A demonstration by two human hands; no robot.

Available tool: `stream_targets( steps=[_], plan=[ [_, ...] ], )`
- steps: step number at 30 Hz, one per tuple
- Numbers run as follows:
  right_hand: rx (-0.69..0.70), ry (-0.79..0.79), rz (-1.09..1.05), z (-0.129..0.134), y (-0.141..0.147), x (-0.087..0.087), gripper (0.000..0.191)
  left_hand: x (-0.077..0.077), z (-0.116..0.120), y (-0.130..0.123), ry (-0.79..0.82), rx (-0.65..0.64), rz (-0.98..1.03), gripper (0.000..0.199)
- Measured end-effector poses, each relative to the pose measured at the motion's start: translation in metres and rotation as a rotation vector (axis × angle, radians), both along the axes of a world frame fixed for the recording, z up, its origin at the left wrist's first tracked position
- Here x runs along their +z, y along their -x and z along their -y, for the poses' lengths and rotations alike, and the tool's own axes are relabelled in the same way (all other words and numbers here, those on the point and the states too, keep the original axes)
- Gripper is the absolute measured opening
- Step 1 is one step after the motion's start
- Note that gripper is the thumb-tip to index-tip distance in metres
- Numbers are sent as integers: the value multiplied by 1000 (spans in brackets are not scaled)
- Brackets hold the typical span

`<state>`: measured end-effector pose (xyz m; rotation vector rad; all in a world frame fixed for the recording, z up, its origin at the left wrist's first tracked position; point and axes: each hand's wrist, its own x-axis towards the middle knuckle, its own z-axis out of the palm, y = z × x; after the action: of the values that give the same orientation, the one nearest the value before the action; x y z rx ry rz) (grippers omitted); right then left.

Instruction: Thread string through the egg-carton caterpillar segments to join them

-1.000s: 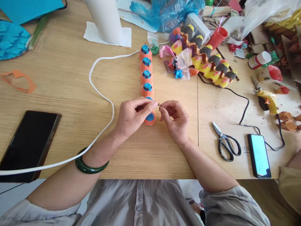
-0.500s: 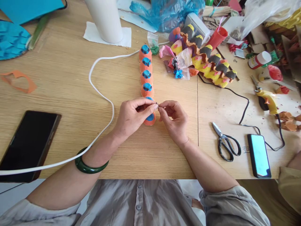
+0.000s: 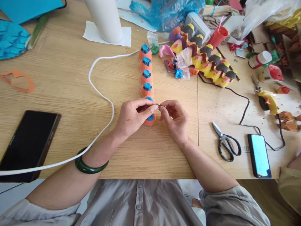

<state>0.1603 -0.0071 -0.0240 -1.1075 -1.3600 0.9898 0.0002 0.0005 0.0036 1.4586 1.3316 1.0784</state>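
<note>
The table's (image 3: pixel 70 94) red cup (image 3: pixel 217 38) holds a stick (image 3: pixel 220 23); hands (image 3: pixel 133 117) (image 3: pixel 176 121) pinch something dark (image 3: pixel 158 105).

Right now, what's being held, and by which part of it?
A tiny dark piece: left hand and right hand each pinch one side, leaving its middle showing.

A hand could pass over the bare tabletop (image 3: pixel 199 103) between the right hand (image 3: pixel 175 121) and the scissors (image 3: pixel 222 135). Leftward, the white cable (image 3: pixel 113 110) winds past the left hand (image 3: pixel 129 117) and crosses the left forearm. Beyond the hands, the orange cup strip (image 3: pixel 146 77), white cylinder (image 3: pixel 105 20) and painted carton pieces (image 3: pixel 209 62) stand in the way.
</note>
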Motion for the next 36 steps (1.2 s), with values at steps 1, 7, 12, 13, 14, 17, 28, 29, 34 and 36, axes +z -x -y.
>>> stream_targets(
  steps=[1, 7, 12, 13, 14, 17, 28, 29, 34, 36],
  plan=[
    [-2, 6, 4, 0, 0, 0, 21, 0, 0, 0, 0, 0, -3, 16],
    [0, 11, 14, 1, 0, -2, 20, 0, 0, 0, -2, 1, -6, 17],
    [-1, 17, 8, 1, 0, -2, 19, 1, 0, 0, 7, -5, -5, 17],
    [-2, 18, 4, 0, 0, -2, 18, 1, 0, 0, 6, -6, -7, 18],
    [-3, 19, -2, 0, 1, -2, 17, 1, 0, 0, 5, -8, -8, 19],
    [-4, 26, -11, 0, 1, -1, 17, 2, 0, 0, 1, -14, -6, 19],
    [16, 67, -54, 0, 0, -2, 19, -1, -1, 1, -55, -25, -42, 17],
    [18, 77, -49, 0, 0, -1, 20, -1, -1, 1, -66, -19, -46, 17],
    [18, 113, -50, 1, -1, 1, 27, -1, 0, 1, -94, 8, -66, 16],
    [24, 118, -65, 1, 0, 2, 28, -1, -1, 1, -97, 7, -64, 16]
  ],
)
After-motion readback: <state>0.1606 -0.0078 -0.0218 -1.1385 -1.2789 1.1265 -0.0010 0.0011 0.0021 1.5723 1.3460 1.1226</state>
